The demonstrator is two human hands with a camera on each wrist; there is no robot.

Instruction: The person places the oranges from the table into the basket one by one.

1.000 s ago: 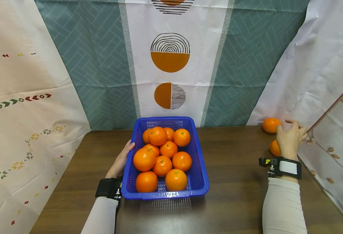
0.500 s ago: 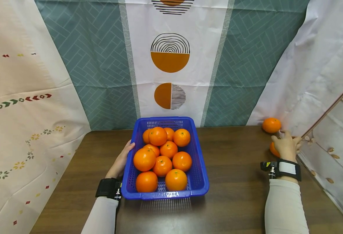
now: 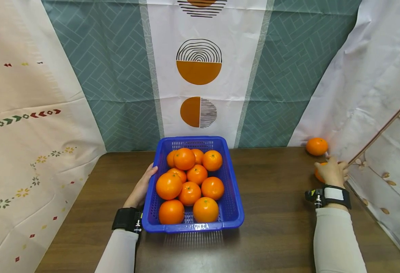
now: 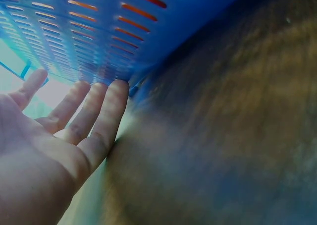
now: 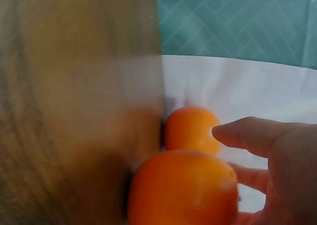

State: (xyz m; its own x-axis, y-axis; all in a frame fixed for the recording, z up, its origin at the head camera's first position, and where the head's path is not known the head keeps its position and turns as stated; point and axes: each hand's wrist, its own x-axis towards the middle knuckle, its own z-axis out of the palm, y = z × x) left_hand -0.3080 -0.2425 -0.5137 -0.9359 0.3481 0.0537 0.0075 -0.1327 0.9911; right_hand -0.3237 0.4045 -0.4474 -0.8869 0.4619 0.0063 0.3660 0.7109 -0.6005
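Observation:
My left hand (image 3: 140,190) is at the left side of a blue plastic basket (image 3: 234,197), with a fingertip at its rim. In the left wrist view the fingers (image 4: 101,117) lie nearly straight against the slotted wall. Several oranges (image 3: 205,209) fill the basket. At the far right my right hand (image 3: 333,173) reaches over an orange (image 5: 183,190), partly covering it in the head view. One digit extends above this fruit in the right wrist view, and other fingers pass behind it. Just beyond sits another orange (image 3: 317,146).
The brown wooden table (image 3: 271,212) ends at a green and white patterned cloth (image 3: 275,94) behind. A pale cloth (image 3: 50,167) hangs along the left, and a white floral cloth (image 3: 384,182) borders the right, close to the two loose oranges.
My right hand has come down and back toward the nearer orange, its fingers now lower around it. The left hand, basket and loose oranges have stayed in place.

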